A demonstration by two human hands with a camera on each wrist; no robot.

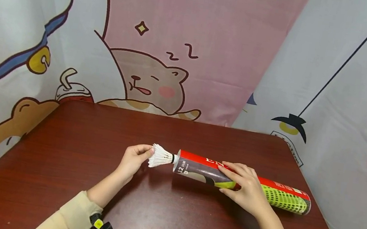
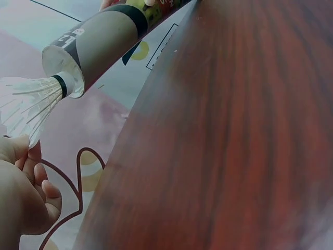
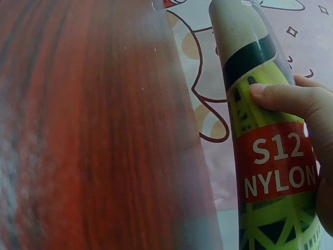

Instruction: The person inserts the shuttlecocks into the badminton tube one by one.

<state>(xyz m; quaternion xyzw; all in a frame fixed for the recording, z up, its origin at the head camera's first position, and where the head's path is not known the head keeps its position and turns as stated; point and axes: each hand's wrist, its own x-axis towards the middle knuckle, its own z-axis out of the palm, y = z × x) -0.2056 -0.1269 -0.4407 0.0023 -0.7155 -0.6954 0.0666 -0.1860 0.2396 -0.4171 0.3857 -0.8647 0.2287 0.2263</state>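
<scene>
A white feathered shuttlecock (image 1: 161, 157) with a dark band lies at the mouth of a long shuttlecock tube (image 1: 197, 167), its cork end at the opening. My left hand (image 1: 134, 159) pinches the feather rim between thumb and fingers, as the left wrist view shows on the shuttlecock (image 2: 31, 101). The tube is red, grey and lime green, printed "S12 NYLON" in the right wrist view. Around its middle my right hand (image 1: 245, 186) grips it, thumb (image 3: 276, 98) on the near side. How far the cork sits inside is hard to tell.
A dark red-brown wooden table (image 1: 98, 130) lies under both hands. Behind it hangs a curtain (image 1: 233, 51) with cartoon animals, reaching round both sides. A black strap device (image 1: 101, 226) sits on the left sleeve.
</scene>
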